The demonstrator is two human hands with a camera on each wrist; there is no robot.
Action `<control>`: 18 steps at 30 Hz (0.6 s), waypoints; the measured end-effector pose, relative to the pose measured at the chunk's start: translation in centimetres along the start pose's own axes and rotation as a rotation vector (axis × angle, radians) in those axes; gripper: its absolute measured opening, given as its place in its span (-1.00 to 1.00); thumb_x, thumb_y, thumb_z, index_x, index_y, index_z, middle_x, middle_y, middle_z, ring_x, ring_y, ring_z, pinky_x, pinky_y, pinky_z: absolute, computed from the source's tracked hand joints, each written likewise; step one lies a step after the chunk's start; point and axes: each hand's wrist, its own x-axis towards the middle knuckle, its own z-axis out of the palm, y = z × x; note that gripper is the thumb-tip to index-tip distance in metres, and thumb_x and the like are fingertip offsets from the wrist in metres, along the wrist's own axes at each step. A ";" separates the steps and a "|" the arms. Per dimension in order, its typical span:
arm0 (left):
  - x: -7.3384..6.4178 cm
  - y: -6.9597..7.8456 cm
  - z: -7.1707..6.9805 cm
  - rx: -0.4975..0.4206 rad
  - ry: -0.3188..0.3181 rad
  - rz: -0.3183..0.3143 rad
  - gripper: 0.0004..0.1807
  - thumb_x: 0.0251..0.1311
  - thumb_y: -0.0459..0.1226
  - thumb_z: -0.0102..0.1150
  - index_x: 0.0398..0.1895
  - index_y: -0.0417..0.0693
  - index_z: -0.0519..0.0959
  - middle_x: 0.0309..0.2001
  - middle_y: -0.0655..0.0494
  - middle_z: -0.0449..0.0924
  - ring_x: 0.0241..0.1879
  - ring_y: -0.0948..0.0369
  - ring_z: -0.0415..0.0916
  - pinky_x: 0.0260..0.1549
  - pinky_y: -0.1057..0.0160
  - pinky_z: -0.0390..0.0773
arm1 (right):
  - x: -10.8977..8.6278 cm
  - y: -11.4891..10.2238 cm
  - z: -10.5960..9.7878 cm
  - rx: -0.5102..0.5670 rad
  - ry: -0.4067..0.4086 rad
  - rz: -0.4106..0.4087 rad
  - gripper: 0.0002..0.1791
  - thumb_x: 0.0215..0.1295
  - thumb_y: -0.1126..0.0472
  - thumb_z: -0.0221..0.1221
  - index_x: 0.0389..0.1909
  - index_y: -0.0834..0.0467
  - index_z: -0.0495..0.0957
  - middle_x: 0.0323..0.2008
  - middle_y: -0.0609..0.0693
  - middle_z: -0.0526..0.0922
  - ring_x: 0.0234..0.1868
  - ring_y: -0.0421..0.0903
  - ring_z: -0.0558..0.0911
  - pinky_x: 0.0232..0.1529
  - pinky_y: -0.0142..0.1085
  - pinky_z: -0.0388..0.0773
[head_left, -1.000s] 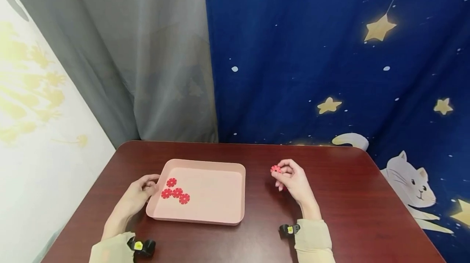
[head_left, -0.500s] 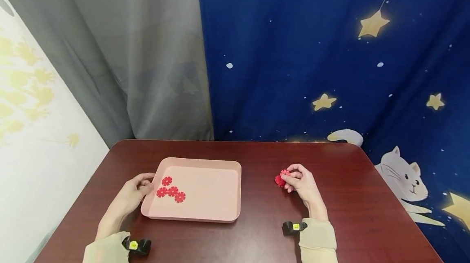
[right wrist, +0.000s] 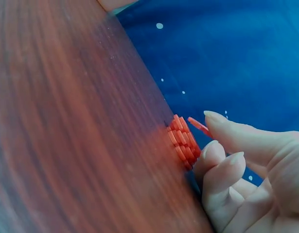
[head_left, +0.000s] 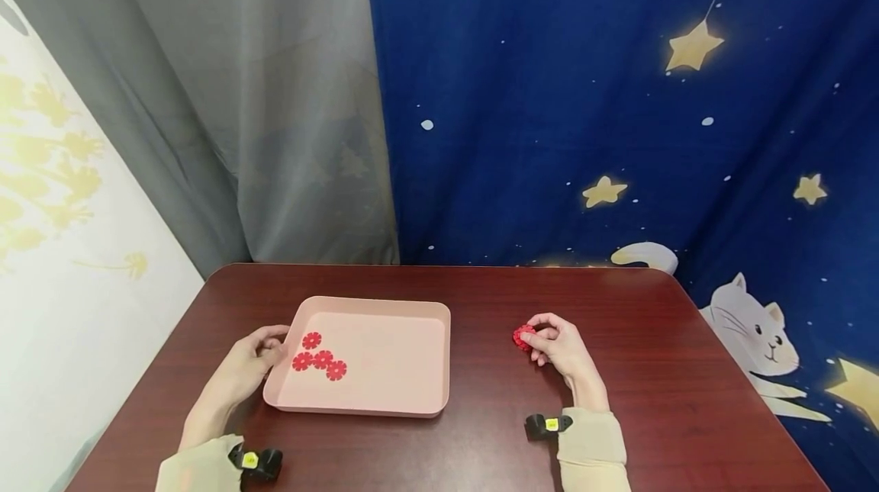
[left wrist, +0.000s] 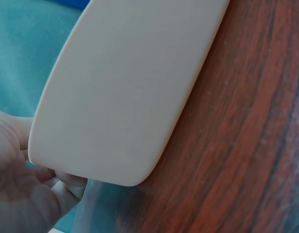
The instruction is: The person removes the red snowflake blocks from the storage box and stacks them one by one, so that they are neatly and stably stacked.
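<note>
Over the right part of the table, my right hand (head_left: 559, 343) pinches a red notched disc (right wrist: 200, 127) between thumb and fingers. Right beside it in the right wrist view is a stack of red discs (right wrist: 183, 143) on the table; a small gap shows between disc and stack. My left hand (head_left: 243, 370) holds the left end of a pale pink tray (head_left: 378, 309), its fingers bent at the rim. In the left wrist view the tray wall (left wrist: 125, 97) hides part of that hand. Several flat red flower-shaped discs (head_left: 323, 359) lie in the tray's left part.
The dark red-brown wooden table (head_left: 481, 431) has rounded far corners. Behind it hang a grey curtain (head_left: 316, 133) and a blue curtain (head_left: 494, 133) with stars and a cat. Each wrist wears a black camera (head_left: 542, 426).
My right hand has brought its disc down close to the stack, which was hidden a second ago. The left hand stays at the tray. The head view has shifted slightly.
</note>
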 end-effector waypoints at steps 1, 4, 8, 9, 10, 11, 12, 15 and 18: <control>0.0 0.0 0.0 0.004 0.001 -0.001 -0.55 0.42 -0.28 0.05 0.30 -0.27 0.33 -0.18 -0.08 0.40 -0.22 0.08 0.37 -0.33 0.30 0.44 | 0.0 0.0 0.0 -0.010 0.000 -0.001 -0.63 0.15 0.44 0.33 -0.06 0.43 0.43 -0.62 0.10 0.55 -0.72 -0.16 0.50 -0.67 -0.40 0.47; -0.1 0.0 0.0 0.011 0.001 -0.003 -0.55 0.42 -0.28 0.04 0.30 -0.27 0.33 -0.18 -0.09 0.40 -0.22 0.07 0.36 -0.33 0.29 0.44 | -0.1 -0.2 0.2 -0.038 0.004 -0.007 -0.64 0.15 0.44 0.33 -0.07 0.43 0.46 -0.63 0.13 0.54 -0.73 -0.15 0.49 -0.68 -0.40 0.46; -0.2 -0.2 0.0 0.022 0.003 -0.013 -0.55 0.42 -0.29 0.04 0.31 -0.25 0.33 -0.17 -0.09 0.41 -0.20 0.06 0.37 -0.29 0.27 0.43 | 0.0 -0.2 0.5 -0.067 0.014 -0.017 -0.68 0.15 0.45 0.32 -0.09 0.43 0.49 -0.63 0.17 0.54 -0.75 -0.15 0.47 -0.70 -0.40 0.44; -0.2 -0.2 0.0 0.027 0.003 -0.012 -0.55 0.42 -0.28 0.04 0.31 -0.25 0.33 -0.17 -0.09 0.41 -0.19 0.06 0.37 -0.28 0.26 0.43 | 0.1 -0.2 0.5 -0.074 0.018 -0.019 -0.68 0.15 0.45 0.32 -0.09 0.43 0.50 -0.63 0.17 0.55 -0.76 -0.15 0.47 -0.71 -0.40 0.43; -0.2 -0.2 0.0 0.032 0.003 -0.010 -0.55 0.42 -0.28 0.04 0.31 -0.25 0.33 -0.17 -0.08 0.41 -0.19 0.06 0.38 -0.27 0.25 0.43 | 0.1 -0.1 0.6 -0.073 0.024 -0.015 -0.68 0.16 0.45 0.32 -0.08 0.43 0.50 -0.63 0.17 0.55 -0.76 -0.15 0.47 -0.71 -0.40 0.43; -0.2 -0.2 0.0 0.034 0.004 -0.007 -0.55 0.42 -0.28 0.04 0.31 -0.24 0.33 -0.17 -0.08 0.42 -0.19 0.06 0.38 -0.27 0.25 0.44 | 0.1 -0.1 0.6 -0.070 0.028 -0.015 -0.68 0.17 0.46 0.31 -0.07 0.43 0.49 -0.63 0.17 0.55 -0.77 -0.15 0.47 -0.71 -0.40 0.43; -0.1 -0.2 0.0 0.034 0.003 -0.006 -0.55 0.42 -0.28 0.04 0.31 -0.24 0.33 -0.16 -0.08 0.42 -0.19 0.06 0.38 -0.28 0.25 0.44 | 0.1 0.0 0.6 -0.067 0.035 -0.009 -0.68 0.18 0.45 0.30 -0.06 0.41 0.49 -0.63 0.17 0.55 -0.77 -0.15 0.47 -0.71 -0.40 0.43; 0.0 -0.3 0.0 0.037 0.003 0.001 -0.54 0.42 -0.28 0.04 0.31 -0.24 0.33 -0.16 -0.08 0.42 -0.20 0.06 0.39 -0.29 0.26 0.46 | 0.0 -0.1 0.6 -0.059 0.056 0.007 -0.67 0.23 0.41 0.28 -0.01 0.38 0.48 -0.63 0.16 0.53 -0.76 -0.14 0.47 -0.71 -0.40 0.42; 0.1 -0.3 0.1 0.032 -0.001 -0.005 -0.54 0.41 -0.29 0.04 0.31 -0.25 0.33 -0.16 -0.09 0.42 -0.21 0.07 0.39 -0.30 0.25 0.46 | -0.2 -0.5 0.7 -0.072 0.080 0.021 -0.69 0.30 0.34 0.24 0.02 0.34 0.48 -0.63 0.13 0.49 -0.75 -0.13 0.46 -0.72 -0.40 0.39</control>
